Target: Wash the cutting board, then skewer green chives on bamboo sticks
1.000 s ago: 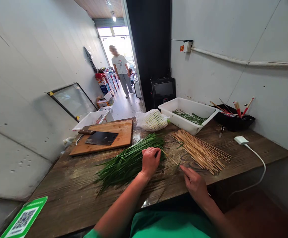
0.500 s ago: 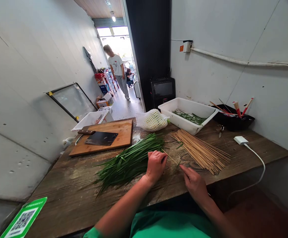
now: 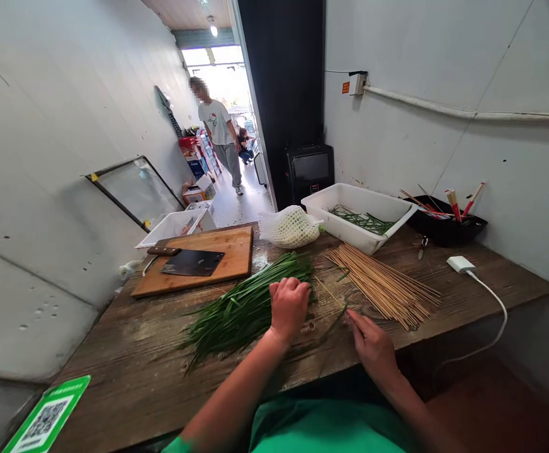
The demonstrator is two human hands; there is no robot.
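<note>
A loose pile of long green chives lies across the middle of the wooden table. My left hand rests on the pile's right end, fingers curled down into the leaves. My right hand sits just to the right, fingers pinched on a thin bamboo skewer that slants up and left, with a chive leaf at its tip. A fan of several bamboo skewers lies beyond my right hand.
A cleaver lies on a cutting board at the left. A mesh bag, a white tub with chives, a black tray and a charger with its cable stand at the back. A person walks in the corridor.
My left hand moved out to the skewer, then back onto the chive pile. The right hand barely shifted. The person in the corridor has walked closer.
</note>
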